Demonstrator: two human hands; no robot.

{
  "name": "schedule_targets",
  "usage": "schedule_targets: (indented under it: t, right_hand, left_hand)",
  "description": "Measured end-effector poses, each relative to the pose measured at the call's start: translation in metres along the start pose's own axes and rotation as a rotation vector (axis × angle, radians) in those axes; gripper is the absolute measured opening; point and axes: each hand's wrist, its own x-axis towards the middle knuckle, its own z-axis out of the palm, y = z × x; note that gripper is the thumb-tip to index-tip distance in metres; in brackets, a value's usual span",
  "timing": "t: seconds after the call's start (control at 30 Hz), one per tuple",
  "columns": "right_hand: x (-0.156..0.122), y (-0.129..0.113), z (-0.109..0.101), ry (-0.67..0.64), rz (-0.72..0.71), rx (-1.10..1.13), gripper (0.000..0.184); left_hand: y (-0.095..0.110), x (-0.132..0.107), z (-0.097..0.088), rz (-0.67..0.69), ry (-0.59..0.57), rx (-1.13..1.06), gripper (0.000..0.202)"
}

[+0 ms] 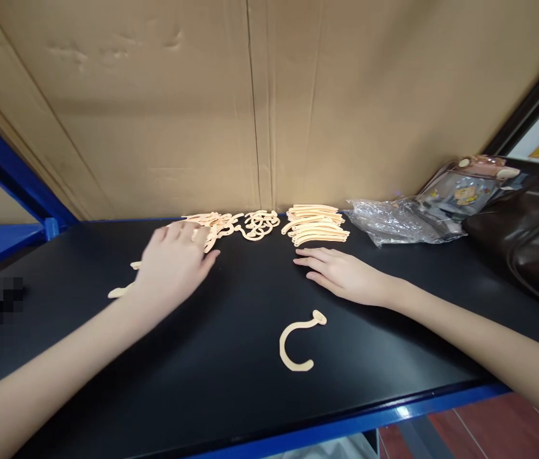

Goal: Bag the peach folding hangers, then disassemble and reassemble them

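Note:
A single cream-coloured plastic hook (283, 344) with a round knob at one end lies on the black tabletop, nearest to me. My right hand (341, 274) rests palm down with its fingers stretched out, just in front of a stack of slim curved strips (320, 226), and holds nothing. My left hand (171, 264) is over the left side, back up, thumb apart from the fingers; its fingertips are hidden. It partly covers a loose heap of flat cream pieces (224, 223). More pieces (119, 292) show beside its wrist. Between heap and stack lies a pile of hooks (260, 224).
Clear crumpled plastic bags (403, 220) lie at the back right, beside a printed pouch (465, 185) and a dark brown leather bag (532, 236). A cardboard wall (193, 127) closes off the back. Blue metal framing (21, 166) stands at the left.

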Motion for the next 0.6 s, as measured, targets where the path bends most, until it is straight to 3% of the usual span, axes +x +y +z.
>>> schedule_targets:
  t: [0.13,0.3,0.43,0.6]
  right_hand:
    - [0.0,0.0,0.0,-0.001,0.0,0.0,0.043]
    - [0.0,0.0,0.0,0.0,-0.008,-0.005,0.043]
    - [0.0,-0.001,0.0,-0.003,0.0,-0.008,0.043]
    - [0.0,-0.001,0.0,0.006,0.004,0.005,0.042]
  left_hand:
    - [-0.035,0.008,0.008,-0.119,-0.119,-0.01,0.06]
    - [-0.071,0.016,0.031,0.055,-0.271,-0.165,0.05]
    - [-0.092,0.02,0.05,0.15,-0.299,-0.221,0.056]
    - [-0.104,0.022,0.064,0.165,-0.31,-0.214,0.051]
